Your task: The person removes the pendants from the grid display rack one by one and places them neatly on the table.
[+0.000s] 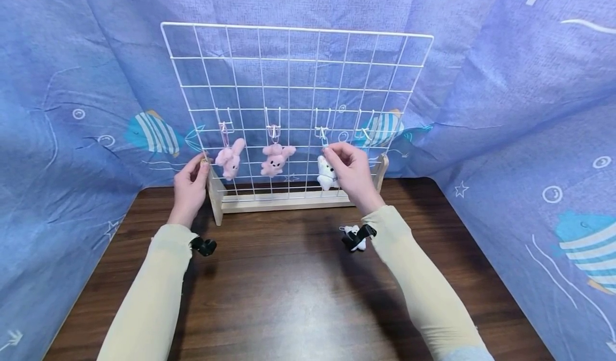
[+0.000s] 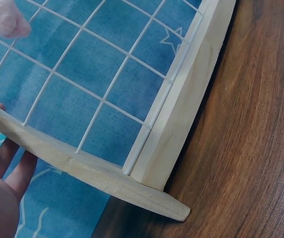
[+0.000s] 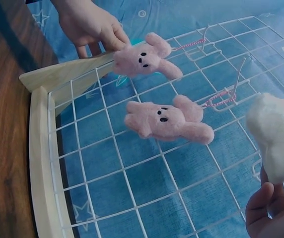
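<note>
My left hand (image 1: 190, 183) grips the wooden side post (image 2: 82, 166) of a white wire grid rack (image 1: 289, 85), with fingers curled behind the wood. At the third hook, my right hand (image 1: 353, 171) pinches a white plush keychain (image 1: 325, 174) between thumb and fingers. Its pale blue strap (image 1: 324, 141) reaches up to the hook (image 1: 322, 131). Two pink plush keychains hang from hooks to the left, the outer pink bunny (image 1: 231, 159) near my left hand and the inner pink bunny (image 1: 275, 160) mid-grid. In the right wrist view the white plush (image 3: 273, 134) sits above my fingers.
A fourth hook (image 1: 363, 131) sits at the grid's right. Another white and black plush keychain (image 1: 355, 238) lies on the brown wooden table (image 1: 284, 275), partly behind the right wrist's black strap. A blue sea-patterned cloth (image 1: 520, 152) surrounds the table's back and sides.
</note>
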A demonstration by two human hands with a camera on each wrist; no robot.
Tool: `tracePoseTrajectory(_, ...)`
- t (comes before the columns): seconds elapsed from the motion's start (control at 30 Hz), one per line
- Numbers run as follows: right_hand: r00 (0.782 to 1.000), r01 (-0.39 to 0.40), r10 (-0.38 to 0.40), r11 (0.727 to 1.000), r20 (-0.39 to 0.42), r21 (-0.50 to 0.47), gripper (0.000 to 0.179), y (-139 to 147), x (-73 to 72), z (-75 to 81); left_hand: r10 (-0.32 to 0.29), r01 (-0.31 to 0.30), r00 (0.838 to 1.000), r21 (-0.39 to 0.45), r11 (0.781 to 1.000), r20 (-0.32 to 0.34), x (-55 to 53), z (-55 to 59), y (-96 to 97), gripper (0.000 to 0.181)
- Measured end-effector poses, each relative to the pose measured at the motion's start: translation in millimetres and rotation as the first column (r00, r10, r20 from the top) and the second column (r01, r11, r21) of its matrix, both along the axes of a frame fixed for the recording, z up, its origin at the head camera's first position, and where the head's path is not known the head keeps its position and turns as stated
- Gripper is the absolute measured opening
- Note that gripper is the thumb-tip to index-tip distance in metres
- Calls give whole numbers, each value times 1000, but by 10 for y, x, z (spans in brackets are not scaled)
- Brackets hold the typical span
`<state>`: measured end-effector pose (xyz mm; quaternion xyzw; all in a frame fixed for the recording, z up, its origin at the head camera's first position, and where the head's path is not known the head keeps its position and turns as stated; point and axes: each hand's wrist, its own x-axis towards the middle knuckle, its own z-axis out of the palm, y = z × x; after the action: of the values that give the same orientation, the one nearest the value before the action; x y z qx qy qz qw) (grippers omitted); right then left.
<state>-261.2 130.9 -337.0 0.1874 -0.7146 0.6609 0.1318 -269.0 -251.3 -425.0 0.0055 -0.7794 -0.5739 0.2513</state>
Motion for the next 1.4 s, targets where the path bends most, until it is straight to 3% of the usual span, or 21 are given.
tracePoseTrajectory(0.27,999,-20,21,999,-31,45,18,55,86,-185,5,-5,1000,-11,1000,3,-16,-14,-4,41)
tracePoseTrajectory(0.5,997,-8,-1,993,75,120,18,129,153,-515,5,-5,1000,-15,1000,24,-5,-7,-8,42)
tracePoseTrajectory(0.57,995,-19,5,990,97,143,17,126,196,-543,2,-2,1000,-9,1000,21,4,-1,-7,42)
tracePoseTrajectory(0.8,984,-72,43,983,174,167,17,144,145,-913,1,-1,1000,-3,1000,0,1,-3,-3,41)
tracePoseTrajectory(1.0,975,-114,71,973,209,200,19,129,131,-1063,3,-3,1000,0,1000,6,-5,2,-2,41)
tracePoseTrajectory(1.17,975,-129,64,943,212,308,16,127,135,-1158,-8,8,1000,17,1000,9,-12,-6,-6,41)
tracePoseTrajectory(1.4,972,-172,71,868,226,466,13,136,139,-1295,-2,1,1000,15,1000,19,5,19,18,42)
